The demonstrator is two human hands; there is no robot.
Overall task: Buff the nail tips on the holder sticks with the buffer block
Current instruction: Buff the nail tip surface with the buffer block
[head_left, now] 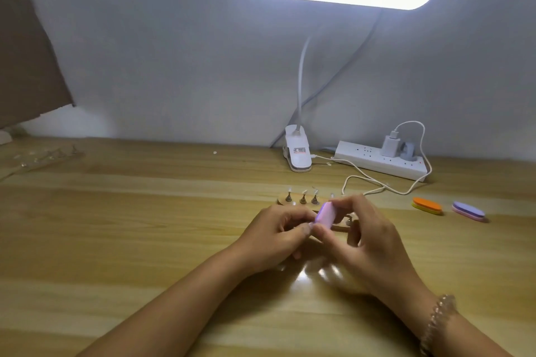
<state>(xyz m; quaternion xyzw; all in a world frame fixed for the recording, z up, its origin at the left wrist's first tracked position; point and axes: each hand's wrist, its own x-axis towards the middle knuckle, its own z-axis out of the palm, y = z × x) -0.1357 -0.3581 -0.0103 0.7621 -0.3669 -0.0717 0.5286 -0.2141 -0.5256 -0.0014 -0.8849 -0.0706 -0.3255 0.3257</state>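
The right hand [365,235] holds the buffer block [325,214] in a pinching grip, thumb at its near end and fingertips over its far end. The block is a small rounded oblong, soft-looking and matt. It has a pink face and a lilac edge, and it tilts up and away from the desk [145,240] just in front of the holder. The left hand [277,230] meets it from the left with its fingers curled in. Its thumb and forefinger are pressed together right at the block's near end. What they pinch, if anything, is hidden behind the fingertips, so this grip cannot be told for certain. A beaded bracelet [435,324] circles the right wrist.

Just beyond the hands lies a flat wooden base [282,200] with rounded ends. It carries small dark cone-shaped holder sticks [303,198] standing upright in a row. Each stick is topped by a clear, glossy nail tip [304,192]. The right part of the base is covered by the hands.

To the right, well apart, two more buffers lie flat on the desk. One is an orange and yellow buffer [427,205] and the other a lilac and pink buffer [468,211].

Farther back, a white clip lamp [297,153] stands on its clamp, and its bright bar glows overhead. A white power strip [380,161] lies beside the lamp, with a charger [390,144] plugged in and a thin white cable [362,175] looping over the pale, striped wood-grain desk. Brown cardboard [26,46] leans at the far left.
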